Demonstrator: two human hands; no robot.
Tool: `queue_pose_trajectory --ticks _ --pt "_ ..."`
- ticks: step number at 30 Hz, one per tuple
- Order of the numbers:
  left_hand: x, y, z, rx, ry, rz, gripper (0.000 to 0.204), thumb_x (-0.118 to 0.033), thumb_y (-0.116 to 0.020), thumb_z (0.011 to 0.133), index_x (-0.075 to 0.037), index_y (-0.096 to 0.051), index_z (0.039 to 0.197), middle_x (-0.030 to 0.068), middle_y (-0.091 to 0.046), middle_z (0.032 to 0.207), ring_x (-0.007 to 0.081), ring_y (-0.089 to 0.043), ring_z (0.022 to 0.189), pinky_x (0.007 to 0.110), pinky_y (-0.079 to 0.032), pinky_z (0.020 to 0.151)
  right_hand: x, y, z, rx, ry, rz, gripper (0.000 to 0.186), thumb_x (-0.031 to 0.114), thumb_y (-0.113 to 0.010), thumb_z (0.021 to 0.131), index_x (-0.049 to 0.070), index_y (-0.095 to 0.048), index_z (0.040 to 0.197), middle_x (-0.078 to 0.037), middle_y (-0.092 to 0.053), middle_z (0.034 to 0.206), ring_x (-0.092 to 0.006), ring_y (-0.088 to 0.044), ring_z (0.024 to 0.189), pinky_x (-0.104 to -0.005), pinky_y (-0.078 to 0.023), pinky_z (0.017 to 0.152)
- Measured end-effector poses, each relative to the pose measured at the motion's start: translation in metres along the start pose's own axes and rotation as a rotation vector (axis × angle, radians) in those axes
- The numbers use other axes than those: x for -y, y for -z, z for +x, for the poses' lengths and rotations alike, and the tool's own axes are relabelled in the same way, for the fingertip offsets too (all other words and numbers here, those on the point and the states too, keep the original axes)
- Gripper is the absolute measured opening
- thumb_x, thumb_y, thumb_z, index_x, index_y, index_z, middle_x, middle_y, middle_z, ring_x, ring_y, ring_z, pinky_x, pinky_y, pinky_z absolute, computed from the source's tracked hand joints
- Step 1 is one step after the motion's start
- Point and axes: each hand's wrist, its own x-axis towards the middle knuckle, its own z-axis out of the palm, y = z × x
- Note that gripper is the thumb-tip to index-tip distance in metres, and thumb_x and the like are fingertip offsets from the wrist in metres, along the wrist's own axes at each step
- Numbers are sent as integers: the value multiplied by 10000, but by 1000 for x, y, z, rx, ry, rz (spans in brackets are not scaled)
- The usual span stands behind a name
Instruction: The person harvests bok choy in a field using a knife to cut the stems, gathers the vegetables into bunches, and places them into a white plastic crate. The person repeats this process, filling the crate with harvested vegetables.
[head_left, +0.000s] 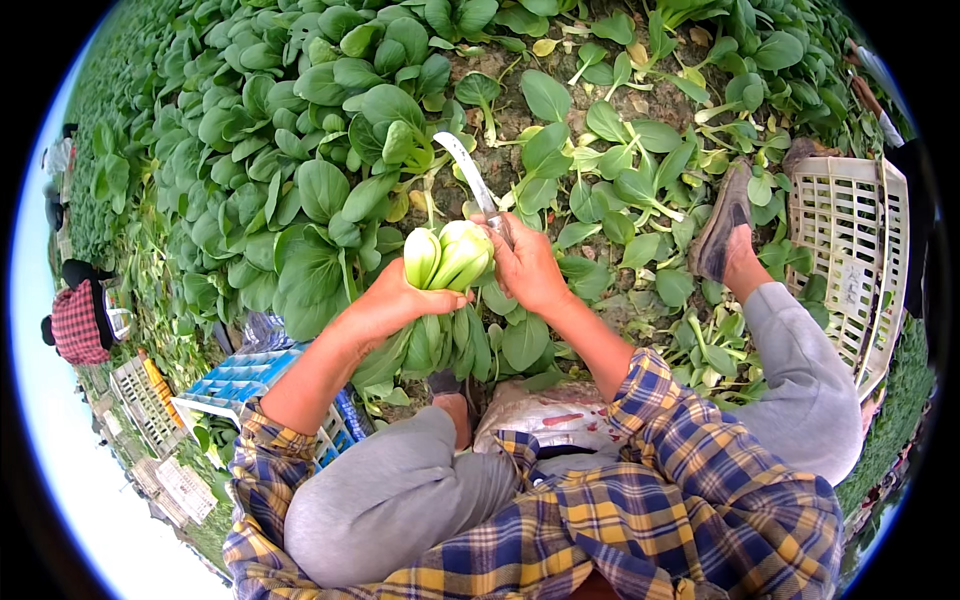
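Observation:
My left hand is closed round several heads of bok choy. Their pale green bases point up and away from me, and the dark leaves hang down below the hand. In my right hand is the handle of a curved harvesting knife. Its silvery blade rises up and to the left, past the bases, with the tip near the standing plants. The right fingers are close beside the bases; whether they touch them I cannot tell.
Dense growing bok choy stands ahead and left. Loose cut leaves litter the soil ahead and right. A cream slatted crate stands at right, a blue and white crate at left. Another person in a red checked shirt is far left.

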Motion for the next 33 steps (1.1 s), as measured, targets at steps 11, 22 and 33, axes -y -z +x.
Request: queue_pose_trajectory --ticks 11,22,33 --pt "-41 59 101 11 6 2049 444 -136 -660 722 -23 -527 1130 319 -251 1479 224 -647 876 323 -451 830 -73 -20 78 -119 -151 -666 341 294 -545 926 -39 -524 995 -273 -643 840 -455 -616 817 -521 -487 748" --pt "38 82 71 -188 -171 2072 573 -165 -686 698 3 -518 1219 173 -436 1354 190 -543 1069 295 -395 873 -107 -30 104 9 -251 -386 404 331 -539 917 -70 -570 892 -277 -629 791 -436 -628 776 -482 -493 775" --pt "45 79 56 -225 -131 1910 596 -118 -684 676 16 -493 1224 177 -462 1312 191 -590 963 301 -386 877 -123 -11 70 235 -89 -702 367 301 -519 931 -55 -601 964 -240 -642 756 -406 -641 686 -457 -516 692"
